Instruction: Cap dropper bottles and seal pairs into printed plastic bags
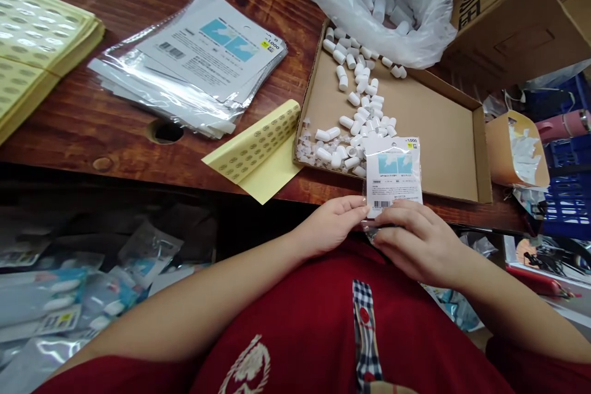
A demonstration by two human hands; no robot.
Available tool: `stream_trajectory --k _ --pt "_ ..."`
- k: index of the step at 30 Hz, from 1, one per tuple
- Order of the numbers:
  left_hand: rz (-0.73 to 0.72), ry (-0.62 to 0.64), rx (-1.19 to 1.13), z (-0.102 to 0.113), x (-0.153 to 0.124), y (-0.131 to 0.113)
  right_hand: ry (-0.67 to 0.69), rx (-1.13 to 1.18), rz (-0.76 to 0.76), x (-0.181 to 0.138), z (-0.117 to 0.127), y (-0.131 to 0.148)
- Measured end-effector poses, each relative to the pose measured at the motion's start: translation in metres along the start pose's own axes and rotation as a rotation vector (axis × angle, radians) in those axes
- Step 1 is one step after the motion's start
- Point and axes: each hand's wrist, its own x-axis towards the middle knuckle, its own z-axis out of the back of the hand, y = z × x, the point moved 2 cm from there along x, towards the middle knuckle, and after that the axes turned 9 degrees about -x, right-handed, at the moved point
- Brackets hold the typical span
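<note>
Between my two hands, close to my body at the table's front edge, is a clear plastic packet with a printed card (394, 175) in it. My left hand (333, 225) pinches its lower left edge between thumb and fingers. Curled over its lower right part is my right hand (418, 240), whose fingers hide the bottom of the packet. Just beyond lies a shallow cardboard tray (438, 148) with many white capsule-shaped caps (362, 117) and small clear plastic pieces (307, 144) heaped in its left side.
A stack of card packets (203, 55) lies on the wooden table, near a curled yellow sticker sheet (258, 154) and more sticker sheets (41, 43). A plastic bag of white pieces (383, 6) and a carton (517, 18) stand behind. Filled packets (60, 301) lie below left.
</note>
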Motion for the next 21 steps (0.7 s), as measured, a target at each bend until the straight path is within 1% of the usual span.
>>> stream_trajectory --k 5,8,10,14,18,21 --pt "0.021 0.004 0.033 0.002 -0.001 0.002 0.095 0.098 -0.185 0.012 -0.003 -0.009" --pt "0.018 0.022 0.025 0.004 0.0 0.004 0.145 0.116 -0.251 0.019 -0.007 -0.011" --pt "0.022 0.058 0.024 0.004 0.0 0.004 0.169 0.111 -0.288 0.024 -0.009 -0.011" --pt "0.048 0.128 0.004 0.007 -0.001 0.004 0.198 0.076 -0.312 0.029 -0.013 -0.01" --pt "0.072 0.138 0.012 0.01 -0.002 0.004 0.233 0.045 -0.288 0.03 -0.014 -0.009" --pt "0.086 0.141 -0.009 0.011 -0.002 0.003 0.236 0.023 -0.28 0.031 -0.015 -0.009"
